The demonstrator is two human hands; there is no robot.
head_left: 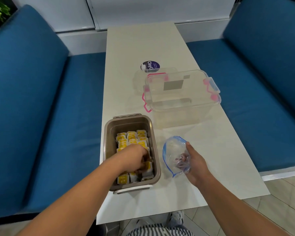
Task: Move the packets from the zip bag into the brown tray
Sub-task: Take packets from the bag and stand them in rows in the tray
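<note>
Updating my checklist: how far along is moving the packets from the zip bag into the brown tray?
Mostly done: yellow packets cover most of the brown tray. In hand: the left hand is down among them, the right hand grips the zip bag. Left: little, the bag looks nearly empty.

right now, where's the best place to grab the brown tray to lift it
By its two end handles: the white near handle and the far handle, one hand from each short end. The brown tray is long with smooth walls and holds many packets; the right hand must first drop the bag.
</note>
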